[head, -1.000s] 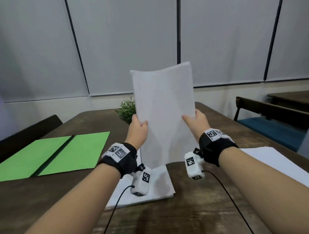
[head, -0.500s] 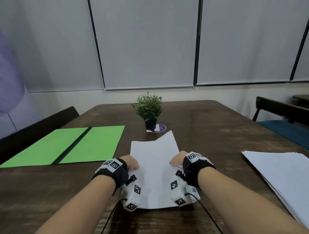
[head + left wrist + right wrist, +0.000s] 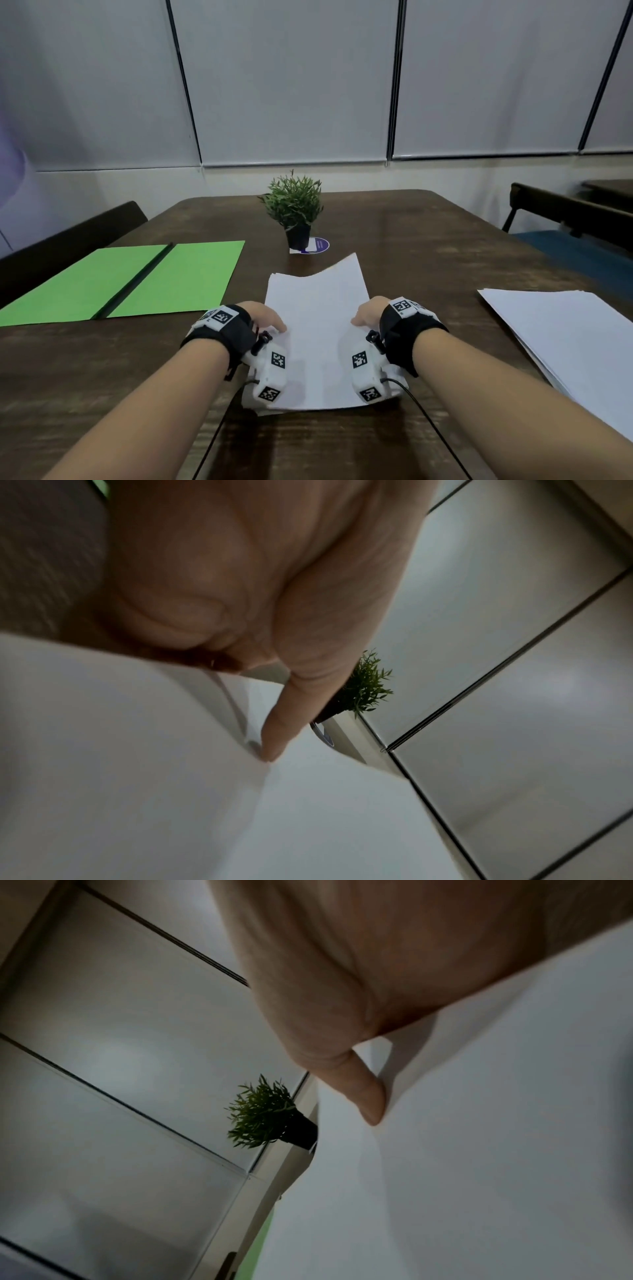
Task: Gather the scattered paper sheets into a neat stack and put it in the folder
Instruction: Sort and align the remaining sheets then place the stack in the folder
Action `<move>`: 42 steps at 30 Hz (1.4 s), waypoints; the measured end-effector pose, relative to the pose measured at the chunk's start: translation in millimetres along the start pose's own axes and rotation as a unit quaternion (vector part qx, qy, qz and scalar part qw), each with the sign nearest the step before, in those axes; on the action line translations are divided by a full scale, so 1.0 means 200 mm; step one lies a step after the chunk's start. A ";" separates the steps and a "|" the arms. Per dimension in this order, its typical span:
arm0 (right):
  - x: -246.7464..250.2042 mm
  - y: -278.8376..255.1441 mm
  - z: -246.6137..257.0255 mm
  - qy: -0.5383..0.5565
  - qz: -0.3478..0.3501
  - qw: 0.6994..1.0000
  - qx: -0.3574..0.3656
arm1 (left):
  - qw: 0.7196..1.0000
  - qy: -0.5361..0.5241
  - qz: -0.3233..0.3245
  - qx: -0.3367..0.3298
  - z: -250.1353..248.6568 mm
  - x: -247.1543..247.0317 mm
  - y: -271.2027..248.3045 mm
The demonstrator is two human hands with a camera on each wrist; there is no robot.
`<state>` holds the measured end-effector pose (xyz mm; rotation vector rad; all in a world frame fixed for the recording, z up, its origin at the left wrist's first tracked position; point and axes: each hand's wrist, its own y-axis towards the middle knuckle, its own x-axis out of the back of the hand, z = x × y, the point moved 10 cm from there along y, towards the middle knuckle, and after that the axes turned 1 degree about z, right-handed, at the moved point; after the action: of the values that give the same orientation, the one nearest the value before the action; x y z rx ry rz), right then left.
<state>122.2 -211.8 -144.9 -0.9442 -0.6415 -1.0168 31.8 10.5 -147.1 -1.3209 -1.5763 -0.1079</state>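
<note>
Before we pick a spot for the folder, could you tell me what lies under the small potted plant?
A round blue and white disc lies under the potted plant, poking out on its right. The pot hides the rest of it.

Dim even light, wide-angle bowing, blurry wrist views

- We see bare wooden table (image 3: 428, 246) between the centre paper stack (image 3: 318, 329) and the second pile of sheets (image 3: 579, 339) at the right edge, a lane a hand could pass through.
- A narrower bare strip separates the stack from the open green folder (image 3: 144, 277) on the left.
- The potted plant (image 3: 294, 209) stands just beyond the stack's far edge, blocking a straight reach forward.
- Near us, only forearms and wrist-camera cables (image 3: 435, 431) cross the tabletop.
</note>
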 end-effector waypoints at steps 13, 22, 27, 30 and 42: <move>0.48 -0.28 0.14 0.455 -0.153 0.847 0.229 | 0.847 -0.344 -0.211 -0.345 -0.35 0.37 -0.32; 0.73 -0.40 0.18 0.484 -0.188 0.792 0.320 | 0.736 -0.372 -0.284 -0.489 -0.50 0.58 -0.58; 0.90 -0.46 0.27 0.446 -0.228 0.789 0.357 | 0.724 -0.329 -0.343 -0.501 -0.59 0.72 -0.65; 0.88 -0.41 0.28 0.404 -0.222 0.816 0.349 | 0.747 -0.303 -0.345 -0.481 -0.57 0.72 -0.60; 0.85 -0.32 0.25 0.439 -0.188 0.809 0.341 | 0.784 -0.345 -0.261 -0.446 -0.52 0.64 -0.40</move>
<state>132.0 -253.0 39.4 0.3405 -0.3362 -1.2938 52.7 0.2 33.8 -1.6720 -2.6998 -0.9008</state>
